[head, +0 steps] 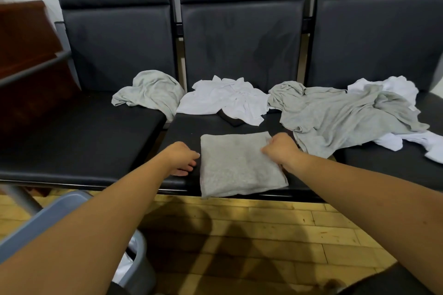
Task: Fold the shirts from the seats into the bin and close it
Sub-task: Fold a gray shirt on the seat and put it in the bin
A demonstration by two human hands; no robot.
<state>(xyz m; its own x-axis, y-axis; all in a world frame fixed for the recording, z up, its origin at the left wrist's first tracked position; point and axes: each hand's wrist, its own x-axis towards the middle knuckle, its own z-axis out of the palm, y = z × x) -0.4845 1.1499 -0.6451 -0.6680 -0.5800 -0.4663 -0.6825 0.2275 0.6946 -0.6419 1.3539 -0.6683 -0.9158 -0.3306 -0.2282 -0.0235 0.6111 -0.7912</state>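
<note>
Shirt (237,167) gripped by right hand (281,148), fingers (266,150) curled

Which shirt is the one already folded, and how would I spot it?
Find the row of black seats; on the middle one, at its front edge, lies the folded grey shirt. It is the only flat, neat square; the shirts behind it are crumpled heaps.

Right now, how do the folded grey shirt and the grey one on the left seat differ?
Folded shirt: a flat square at the seat's front edge, right hand gripping it. Left shirt: a crumpled heap near the backrest, untouched. Both are grey.
</note>
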